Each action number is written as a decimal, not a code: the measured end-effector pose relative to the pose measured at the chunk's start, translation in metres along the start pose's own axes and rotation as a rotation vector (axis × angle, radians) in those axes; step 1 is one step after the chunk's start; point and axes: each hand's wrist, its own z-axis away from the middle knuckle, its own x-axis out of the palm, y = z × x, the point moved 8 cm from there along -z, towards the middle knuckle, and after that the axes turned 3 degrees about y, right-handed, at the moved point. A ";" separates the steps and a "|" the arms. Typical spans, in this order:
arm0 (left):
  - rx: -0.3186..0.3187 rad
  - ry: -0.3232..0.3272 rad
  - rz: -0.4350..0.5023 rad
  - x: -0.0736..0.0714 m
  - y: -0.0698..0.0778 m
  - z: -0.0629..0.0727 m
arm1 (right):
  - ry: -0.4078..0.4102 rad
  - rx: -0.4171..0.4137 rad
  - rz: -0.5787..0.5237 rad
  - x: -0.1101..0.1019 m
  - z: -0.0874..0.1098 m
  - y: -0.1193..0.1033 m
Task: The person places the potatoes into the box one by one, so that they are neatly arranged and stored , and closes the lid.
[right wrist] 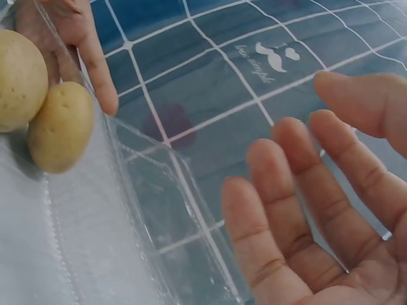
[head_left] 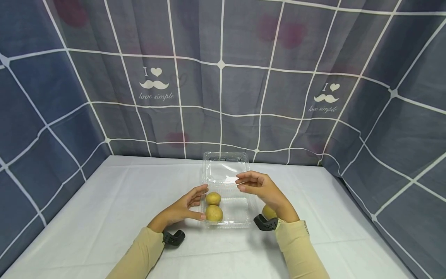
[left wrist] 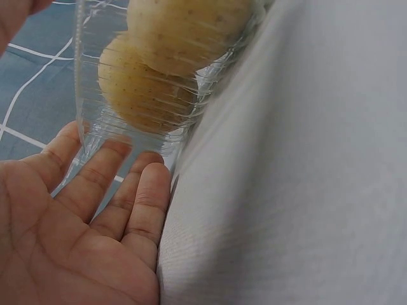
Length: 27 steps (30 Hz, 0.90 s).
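Note:
A transparent plastic clamshell box (head_left: 237,211) lies on the table with its lid (head_left: 225,167) raised at the back. Two yellow potatoes, a rear one (head_left: 213,198) and a front one (head_left: 214,214), sit along the box's left side. My left hand (head_left: 182,207) rests against that side, thumb near the front corner. In the left wrist view its extended fingers (left wrist: 149,203) touch the ribbed wall. Over the box's right rear part hovers my right hand (head_left: 261,188), its fingers loosely extended and holding nothing. A third potato (head_left: 269,212) lies right of the box, partly hidden by my right wrist.
White cloth covers the table (head_left: 146,190). A dark grid-patterned curtain (head_left: 198,85) stands behind it and along both sides. Black wrist cameras, one on the left (head_left: 174,238) and one on the right (head_left: 265,223), sit below the hands.

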 end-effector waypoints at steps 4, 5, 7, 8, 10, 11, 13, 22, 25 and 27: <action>-0.002 0.001 0.002 0.000 0.000 0.000 | 0.074 -0.071 -0.044 -0.014 0.001 -0.003; -0.002 0.001 0.002 0.000 -0.001 -0.001 | 0.086 -0.090 -0.055 -0.017 0.001 -0.005; -0.002 0.001 0.003 0.000 -0.001 -0.001 | 0.107 -0.120 -0.071 -0.023 0.003 -0.006; -0.001 0.000 0.004 0.000 -0.001 -0.001 | 0.117 -0.127 -0.076 -0.025 0.003 -0.007; -0.002 -0.001 0.004 0.000 -0.001 -0.001 | 0.138 -0.139 -0.077 -0.030 0.005 -0.008; -0.003 -0.002 0.003 0.000 -0.001 -0.001 | 0.150 -0.144 -0.076 -0.033 0.006 -0.009; -0.010 -0.002 0.004 0.000 0.000 0.000 | 0.177 -0.152 -0.072 -0.038 0.007 -0.009; -0.010 0.003 0.021 -0.002 0.002 0.002 | 0.246 -0.198 -0.006 -0.057 0.011 -0.006; -0.009 0.003 0.021 -0.001 0.002 0.002 | 0.272 -0.192 0.038 -0.064 0.014 -0.004; -0.010 0.003 0.020 -0.001 0.002 0.002 | 0.298 -0.173 0.076 -0.070 0.016 -0.001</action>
